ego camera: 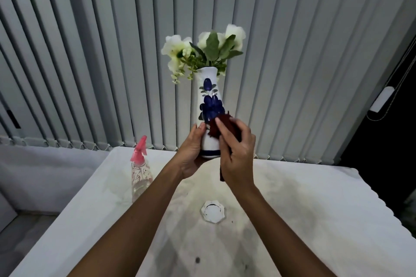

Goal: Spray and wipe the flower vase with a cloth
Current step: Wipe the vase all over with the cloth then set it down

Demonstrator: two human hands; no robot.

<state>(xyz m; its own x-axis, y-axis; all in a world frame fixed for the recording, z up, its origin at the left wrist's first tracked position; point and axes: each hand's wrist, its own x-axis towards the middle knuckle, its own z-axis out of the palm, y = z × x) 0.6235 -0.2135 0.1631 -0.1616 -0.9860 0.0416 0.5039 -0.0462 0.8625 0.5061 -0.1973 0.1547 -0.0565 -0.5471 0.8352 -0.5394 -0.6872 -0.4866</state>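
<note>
The left hand (191, 153) grasps the vase (209, 110) at its base and holds it up above the table (292, 209), while the right hand (238, 153) presses the cloth (221, 125) on its lower body. To wipe well, turn the vase slowly and keep it upright. Its back is hidden, and wetness is hard to see.

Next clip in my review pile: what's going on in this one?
A person is wiping a flower vase. The left hand holds it up by its base above the table, while the right hand presses a dark red cloth against its lower side. The spray bottle stands untouched on the table at left.
</note>
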